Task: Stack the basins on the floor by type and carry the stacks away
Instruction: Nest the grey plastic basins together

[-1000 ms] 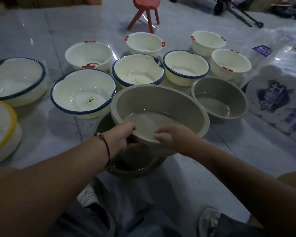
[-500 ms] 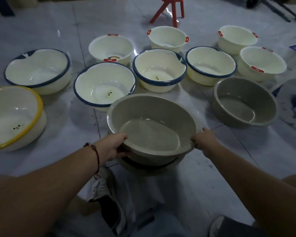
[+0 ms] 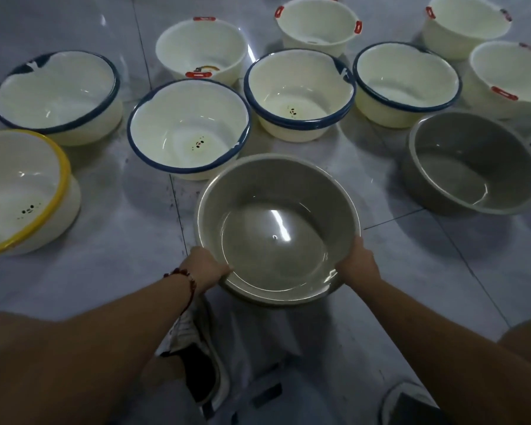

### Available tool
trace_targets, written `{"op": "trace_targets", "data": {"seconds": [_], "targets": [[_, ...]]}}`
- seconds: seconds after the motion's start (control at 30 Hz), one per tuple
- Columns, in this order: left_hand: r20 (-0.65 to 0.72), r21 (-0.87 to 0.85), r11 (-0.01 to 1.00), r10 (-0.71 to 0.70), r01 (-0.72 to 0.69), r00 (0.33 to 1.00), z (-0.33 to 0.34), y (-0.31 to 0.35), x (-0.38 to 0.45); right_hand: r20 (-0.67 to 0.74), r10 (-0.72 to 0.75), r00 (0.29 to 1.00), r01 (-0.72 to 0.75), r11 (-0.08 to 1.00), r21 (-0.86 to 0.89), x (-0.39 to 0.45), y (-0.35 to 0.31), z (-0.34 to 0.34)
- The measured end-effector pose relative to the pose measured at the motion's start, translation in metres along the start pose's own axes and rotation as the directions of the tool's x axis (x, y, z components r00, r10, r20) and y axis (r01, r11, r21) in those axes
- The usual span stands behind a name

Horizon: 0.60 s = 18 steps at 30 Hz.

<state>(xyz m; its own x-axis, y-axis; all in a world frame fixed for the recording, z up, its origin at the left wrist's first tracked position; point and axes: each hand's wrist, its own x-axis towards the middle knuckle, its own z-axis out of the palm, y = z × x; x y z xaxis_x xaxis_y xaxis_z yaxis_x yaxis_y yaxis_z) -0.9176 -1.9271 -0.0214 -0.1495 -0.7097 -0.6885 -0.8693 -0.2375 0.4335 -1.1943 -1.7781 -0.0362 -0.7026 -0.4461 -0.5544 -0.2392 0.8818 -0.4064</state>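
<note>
Both hands, left hand (image 3: pixel 205 268) and right hand (image 3: pixel 356 265), grip the round grey plastic basin (image 3: pixel 276 228); the matching loose grey basin (image 3: pixel 472 164) lies right, nearer the right hand

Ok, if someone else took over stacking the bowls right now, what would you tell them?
Left hand and right hand each grip the rim of the grey basin near your feet; it seems nested on another grey one. 
A second grey basin sits alone to the right.
Blue-rimmed basins, red-handled basins and a yellow-rimmed basin stand spread over the floor.
Done: grey stacking begun.
Left: add the lone grey basin, stack the other types, carry all away.
</note>
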Motion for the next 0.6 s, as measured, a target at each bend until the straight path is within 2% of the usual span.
{"op": "trace_targets", "data": {"seconds": [0.07, 0.2, 0.37, 0.43, 0.53, 0.6], "targets": [[0.045, 0.123, 0.992, 0.025, -0.030, 0.999, 0.003, 0.002, 0.006, -0.019, 0.033, 0.999, -0.034, 0.999, -0.032, 0.003, 0.000, 0.002], [0.136, 0.226, 0.972, 0.032, -0.063, 0.990, 0.021, 0.004, 0.022, -0.100, 0.052, 0.994, -0.060, 0.995, -0.079, 0.015, 0.010, 0.006], [0.157, 0.211, 0.972, 0.073, -0.105, 0.985, 0.048, 0.026, 0.032, -0.082, 0.135, 0.987, -0.143, 0.985, -0.094, 0.025, 0.027, -0.007], [0.186, 0.283, 0.946, 0.105, -0.156, 0.977, 0.050, 0.046, 0.033, -0.056, 0.186, 0.981, -0.189, 0.980, -0.064, 0.031, 0.033, -0.017], [0.248, 0.506, 0.834, 0.104, -0.220, 0.963, 0.044, 0.076, 0.033, 0.066, 0.188, 0.980, -0.179, 0.976, -0.126, 0.044, 0.041, -0.042], [0.287, 0.704, 0.655, 0.091, -0.274, 0.954, 0.034, 0.095, 0.030, 0.204, 0.148, 0.968, -0.086, 0.954, -0.286, 0.044, 0.039, -0.065]]}}
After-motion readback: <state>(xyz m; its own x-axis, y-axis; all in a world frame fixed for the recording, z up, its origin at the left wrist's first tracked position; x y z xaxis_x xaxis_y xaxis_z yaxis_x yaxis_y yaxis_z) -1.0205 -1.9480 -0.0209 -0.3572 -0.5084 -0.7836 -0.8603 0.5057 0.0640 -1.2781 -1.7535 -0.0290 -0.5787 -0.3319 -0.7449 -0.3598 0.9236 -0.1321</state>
